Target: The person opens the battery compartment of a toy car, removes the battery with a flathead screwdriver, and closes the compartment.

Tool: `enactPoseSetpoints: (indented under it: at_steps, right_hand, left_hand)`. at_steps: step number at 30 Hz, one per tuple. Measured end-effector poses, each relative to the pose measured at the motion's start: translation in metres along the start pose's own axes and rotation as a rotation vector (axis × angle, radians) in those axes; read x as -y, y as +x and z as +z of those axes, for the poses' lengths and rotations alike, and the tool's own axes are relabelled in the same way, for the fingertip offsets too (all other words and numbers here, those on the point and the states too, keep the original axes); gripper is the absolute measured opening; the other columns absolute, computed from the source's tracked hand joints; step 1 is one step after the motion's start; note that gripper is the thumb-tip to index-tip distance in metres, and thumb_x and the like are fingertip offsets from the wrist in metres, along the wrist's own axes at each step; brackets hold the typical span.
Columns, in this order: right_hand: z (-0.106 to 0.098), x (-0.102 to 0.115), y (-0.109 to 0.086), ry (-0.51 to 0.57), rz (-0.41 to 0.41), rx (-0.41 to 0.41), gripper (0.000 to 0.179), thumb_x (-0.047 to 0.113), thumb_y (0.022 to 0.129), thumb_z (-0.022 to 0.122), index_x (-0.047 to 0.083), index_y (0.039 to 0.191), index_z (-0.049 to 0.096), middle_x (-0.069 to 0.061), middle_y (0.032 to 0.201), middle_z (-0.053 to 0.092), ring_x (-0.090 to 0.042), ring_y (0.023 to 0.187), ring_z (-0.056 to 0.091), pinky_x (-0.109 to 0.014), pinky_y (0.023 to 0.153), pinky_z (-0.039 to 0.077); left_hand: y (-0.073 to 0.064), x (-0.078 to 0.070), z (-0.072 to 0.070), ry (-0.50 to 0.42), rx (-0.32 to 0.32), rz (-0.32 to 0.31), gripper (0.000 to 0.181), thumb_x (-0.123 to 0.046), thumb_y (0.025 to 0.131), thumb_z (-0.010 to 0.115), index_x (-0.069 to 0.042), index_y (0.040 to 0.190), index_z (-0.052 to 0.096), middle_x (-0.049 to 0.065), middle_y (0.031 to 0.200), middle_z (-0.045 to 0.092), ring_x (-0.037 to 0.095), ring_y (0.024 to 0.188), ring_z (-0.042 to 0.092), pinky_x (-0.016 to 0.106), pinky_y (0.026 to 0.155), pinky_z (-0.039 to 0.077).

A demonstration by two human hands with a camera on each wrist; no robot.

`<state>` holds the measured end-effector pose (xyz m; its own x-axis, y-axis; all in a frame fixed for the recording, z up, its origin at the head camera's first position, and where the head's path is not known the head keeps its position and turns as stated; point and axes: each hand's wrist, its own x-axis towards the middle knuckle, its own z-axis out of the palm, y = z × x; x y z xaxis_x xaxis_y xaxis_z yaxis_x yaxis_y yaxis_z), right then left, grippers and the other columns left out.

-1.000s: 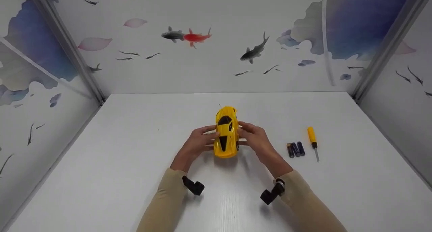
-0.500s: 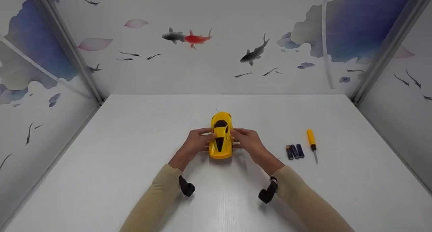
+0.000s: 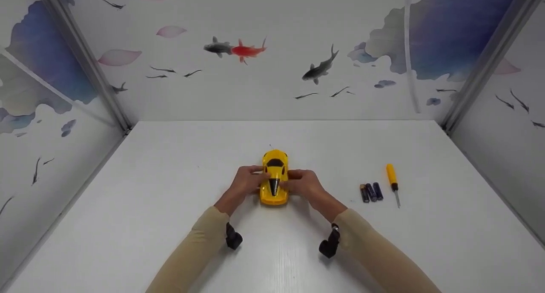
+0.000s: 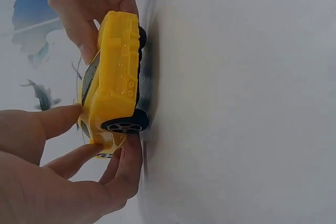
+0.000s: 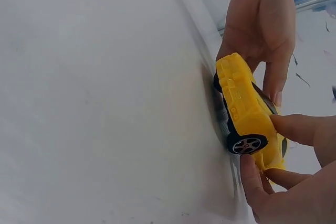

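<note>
A yellow toy car (image 3: pixel 274 199) with dark windows sits between both hands in the middle of the white table, its length pointing away from me. The left hand (image 3: pixel 245 183) holds its left side, thumb on the upper body and fingers low by the wheels. From the other side the right hand (image 3: pixel 307 184) grips it, thumb on top. In the left wrist view the car's rear (image 4: pixel 118 72) and a black wheel show; the right wrist view shows the wheel (image 5: pixel 248 145) just above or on the tabletop, I cannot tell which. A thin antenna rises near its front.
Several dark batteries (image 3: pixel 371 192) lie side by side to the right of the hands. Beyond them lies a screwdriver (image 3: pixel 392 178) with a yellow handle, its tip toward me. Printed wall panels (image 3: pixel 272 93) bound the white table (image 3: pixel 170 156) at the back and sides.
Both hands have brought the toy car toward me, slightly left and down to the tabletop. It has turned a little and now points straighter ahead. Batteries and screwdriver have stayed put.
</note>
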<state>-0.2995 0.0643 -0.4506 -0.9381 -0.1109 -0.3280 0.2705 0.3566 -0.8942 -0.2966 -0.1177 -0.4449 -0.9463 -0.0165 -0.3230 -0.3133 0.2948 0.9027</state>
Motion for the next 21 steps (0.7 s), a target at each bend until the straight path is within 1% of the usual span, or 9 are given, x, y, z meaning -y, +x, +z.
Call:
enactPoseSetpoints:
  at_steps: [4, 10, 13, 15, 17, 18, 21]
  right_hand:
    - [0.001, -0.002, 0.0, -0.004, -0.001, 0.005, 0.059, 0.022, 0.091, 0.074, 0.006, 0.144, 0.053, -0.012, 0.144, 0.057, -0.024, 0.122, 0.061, -0.039, 0.108, 0.05]
    - [0.0, -0.005, 0.0, 0.03, -0.019, 0.027, 0.057, 0.02, 0.092, 0.074, 0.005, 0.143, 0.054, -0.012, 0.142, 0.059, -0.022, 0.117, 0.065, -0.034, 0.099, 0.056]
    - [-0.003, -0.002, -0.001, 0.001, -0.017, 0.042, 0.057, 0.025, 0.093, 0.073, 0.006, 0.143, 0.054, -0.012, 0.141, 0.059, -0.023, 0.117, 0.065, -0.034, 0.097, 0.057]
    - [-0.009, 0.0, -0.001, -0.041, -0.011, 0.051, 0.058, 0.031, 0.095, 0.07, 0.006, 0.144, 0.052, -0.012, 0.141, 0.059, -0.024, 0.118, 0.064, -0.034, 0.097, 0.057]
    - [-0.017, 0.004, -0.002, -0.11, -0.023, 0.06, 0.059, 0.037, 0.097, 0.065, 0.007, 0.146, 0.051, -0.013, 0.141, 0.059, -0.026, 0.12, 0.063, -0.037, 0.099, 0.056]
    - [-0.023, 0.006, -0.003, -0.161, -0.039, 0.06, 0.06, 0.041, 0.098, 0.063, 0.007, 0.146, 0.05, -0.014, 0.142, 0.058, -0.027, 0.12, 0.063, -0.038, 0.101, 0.055]
    - [-0.045, 0.011, -0.004, -0.336, -0.134, 0.026, 0.063, 0.048, 0.1, 0.056, 0.008, 0.148, 0.048, -0.015, 0.148, 0.053, -0.03, 0.126, 0.059, -0.044, 0.106, 0.051]
  left_hand:
    - [0.001, 0.001, 0.002, 0.023, -0.012, -0.007, 0.053, -0.026, 0.099, 0.063, -0.006, 0.146, 0.05, 0.015, 0.141, 0.059, 0.025, 0.119, 0.064, 0.037, 0.099, 0.056]
    - [-0.001, -0.001, 0.005, 0.048, -0.033, -0.03, 0.052, -0.025, 0.098, 0.064, -0.005, 0.145, 0.051, 0.015, 0.14, 0.059, 0.025, 0.118, 0.065, 0.035, 0.096, 0.057]
    - [-0.002, -0.004, 0.003, 0.098, -0.042, -0.036, 0.053, -0.028, 0.099, 0.062, -0.006, 0.146, 0.05, 0.015, 0.14, 0.059, 0.025, 0.117, 0.064, 0.035, 0.096, 0.057]
    - [-0.003, -0.006, 0.0, 0.166, -0.047, -0.01, 0.054, -0.031, 0.101, 0.059, -0.007, 0.148, 0.048, 0.016, 0.142, 0.058, 0.026, 0.12, 0.063, 0.037, 0.098, 0.057]
    - [-0.005, -0.008, -0.006, 0.279, -0.053, 0.04, 0.056, -0.034, 0.103, 0.054, -0.007, 0.151, 0.043, 0.016, 0.147, 0.054, 0.028, 0.127, 0.059, 0.04, 0.104, 0.053]
    - [-0.005, -0.009, -0.009, 0.343, -0.057, 0.068, 0.057, -0.035, 0.104, 0.052, -0.007, 0.153, 0.04, 0.016, 0.15, 0.051, 0.029, 0.132, 0.056, 0.042, 0.108, 0.05]
    - [-0.007, -0.014, -0.02, 0.531, -0.073, 0.137, 0.062, -0.038, 0.106, 0.047, -0.007, 0.157, 0.031, 0.016, 0.159, 0.04, 0.031, 0.145, 0.042, 0.046, 0.12, 0.036]
